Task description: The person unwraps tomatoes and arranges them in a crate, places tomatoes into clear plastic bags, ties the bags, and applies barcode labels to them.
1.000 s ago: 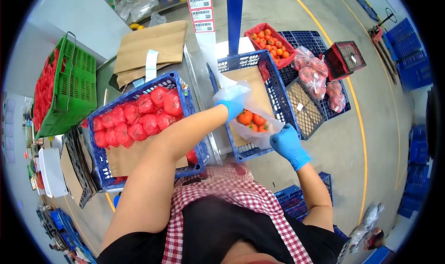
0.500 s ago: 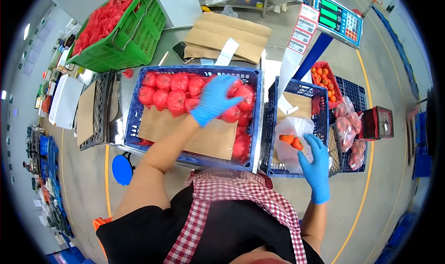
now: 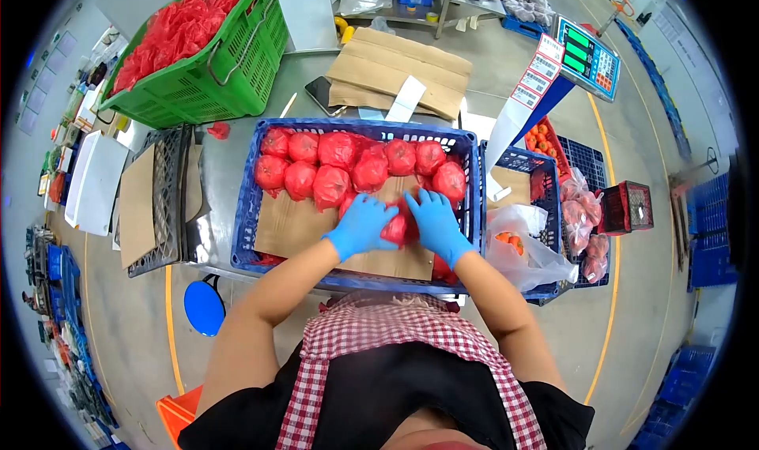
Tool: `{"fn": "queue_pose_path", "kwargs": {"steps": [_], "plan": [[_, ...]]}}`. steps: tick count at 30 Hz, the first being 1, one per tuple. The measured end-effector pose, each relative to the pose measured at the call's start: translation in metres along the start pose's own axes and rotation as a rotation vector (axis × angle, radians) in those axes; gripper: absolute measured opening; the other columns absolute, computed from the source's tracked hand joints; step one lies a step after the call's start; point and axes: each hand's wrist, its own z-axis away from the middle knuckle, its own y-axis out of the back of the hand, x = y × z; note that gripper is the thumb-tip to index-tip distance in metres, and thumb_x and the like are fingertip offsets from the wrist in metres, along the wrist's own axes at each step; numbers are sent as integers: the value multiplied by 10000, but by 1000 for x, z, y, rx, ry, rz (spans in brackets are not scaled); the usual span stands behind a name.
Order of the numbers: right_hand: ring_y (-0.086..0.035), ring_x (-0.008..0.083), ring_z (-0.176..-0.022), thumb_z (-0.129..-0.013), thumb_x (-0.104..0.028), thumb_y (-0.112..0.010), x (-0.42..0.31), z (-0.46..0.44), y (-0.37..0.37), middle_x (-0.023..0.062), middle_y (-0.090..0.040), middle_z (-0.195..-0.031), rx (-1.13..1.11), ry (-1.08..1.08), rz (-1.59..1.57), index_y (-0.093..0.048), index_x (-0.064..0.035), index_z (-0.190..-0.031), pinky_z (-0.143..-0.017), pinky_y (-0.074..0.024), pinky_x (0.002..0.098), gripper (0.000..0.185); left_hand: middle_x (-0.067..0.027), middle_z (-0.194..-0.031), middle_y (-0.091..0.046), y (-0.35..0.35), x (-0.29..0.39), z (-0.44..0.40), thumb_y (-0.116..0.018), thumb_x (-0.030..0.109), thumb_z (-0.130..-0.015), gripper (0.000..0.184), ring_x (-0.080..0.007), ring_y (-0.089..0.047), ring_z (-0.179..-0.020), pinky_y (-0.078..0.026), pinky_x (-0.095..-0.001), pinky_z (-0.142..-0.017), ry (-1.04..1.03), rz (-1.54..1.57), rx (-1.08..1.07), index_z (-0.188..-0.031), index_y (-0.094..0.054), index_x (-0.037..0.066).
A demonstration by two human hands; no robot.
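Note:
Both gloved hands work inside the large blue crate. My left hand and my right hand close in from either side on a red plastic-wrapped bundle, apparently round produce. Their fingers partly hide it. Rows of similar round red-wrapped bundles fill the far side of the crate, with more along its right side. Bare cardboard lines the crate floor. To the right, a white plastic bag with orange-red tomatoes sits in a smaller blue crate, touched by neither hand.
A price scale stands beyond the smaller crate, a label strip hanging beside it. At back left is a green basket of red bags. Flat cardboard and a phone lie behind the crate. A blue stool stands below left.
My right hand has left the white bag and come left into the large crate. My left hand has moved down from the far row toward me; both hands now meet at one red bundle.

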Motion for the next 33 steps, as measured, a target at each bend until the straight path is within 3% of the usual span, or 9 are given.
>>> {"fn": "queue_pose_path", "kwargs": {"steps": [7, 10, 12, 16, 20, 23, 26, 30, 33], "plan": [[-579, 350, -833, -716, -59, -575, 13, 7, 9, 175, -607, -820, 10, -170, -675, -631, -38, -901, -768, -465, 384, 194, -153, -969, -614, -9, -15, 3, -593, 341, -826, 459, -300, -587, -877, -445, -376, -812, -163, 665, 23, -1162, -538, 34], [-593, 378, -817, -840, -88, -530, 20, -13, 32, 208, -611, -846, 279, -567, -693, -594, -10, -934, -730, -486, 396, 138, -180, -954, -606, -21, -18, -20, -559, 264, -862, 352, -333, -583, -876, -475, -368, -751, 342, 1217, 337, -1099, -552, 4], [-587, 373, -801, -844, -126, -542, 36, -27, 35, 193, -603, -905, 497, -557, -545, -590, -41, -1000, -713, -483, 392, 184, -182, -962, -602, -2, -49, -43, -590, 328, -842, 398, -329, -588, -867, -472, -394, -767, 450, 1205, 588, -1072, -559, 5], [-550, 323, -896, -803, -259, -612, 32, -45, 21, 160, -558, -988, 105, -512, 5, -511, -5, -1150, -762, -454, 388, 441, -126, -1030, -555, 64, -67, -48, -708, 431, -705, 595, -286, -525, -989, -470, -393, -797, 409, 31, 235, -1131, -542, 51], [-520, 291, -960, -759, -242, -631, 18, -41, 7, 130, -548, -1007, -15, -542, 117, -496, 5, -1158, -826, -412, 405, 488, -118, -1084, -532, 11, -62, -41, -727, 300, -661, 601, -276, -508, -1029, -457, -408, -776, 330, -70, 123, -1180, -513, 87], [-562, 319, -888, -771, -167, -603, 35, -23, -13, 144, -594, -920, 76, -109, -51, -572, -39, -984, -769, -444, 414, 250, -113, -1037, -593, 18, -61, -20, -668, 124, -630, 519, -288, -568, -934, -453, -393, -771, 107, 95, 60, -1136, -555, 106], [-585, 363, -804, -803, -119, -563, 13, -35, 5, 169, -615, -836, 110, -270, -566, -574, -40, -841, -694, -467, 428, 88, -98, -1000, -626, 30, -49, -5, -652, 92, -617, 495, -307, -586, -878, -453, -393, -781, 49, 264, -77, -1107, -591, 124], [-594, 387, -801, -813, -153, -578, 41, -78, 12, 214, -615, -871, 447, -578, -609, -583, -30, -1001, -701, -486, 419, 225, -103, -1028, -639, 27, -29, 10, -625, 65, -679, 423, -310, -598, -926, -473, -387, -785, 27, 595, -75, -1099, -616, 117], [-561, 362, -932, -758, -219, -651, 55, -99, 22, 185, -582, -1001, 316, -294, -404, -589, -31, -1047, -776, -473, 417, 350, -107, -1044, -643, -14, -20, 17, -513, -20, -768, 357, -203, -603, -956, -484, -320, -796, 43, 897, 41, -1094, -623, 74]]}}
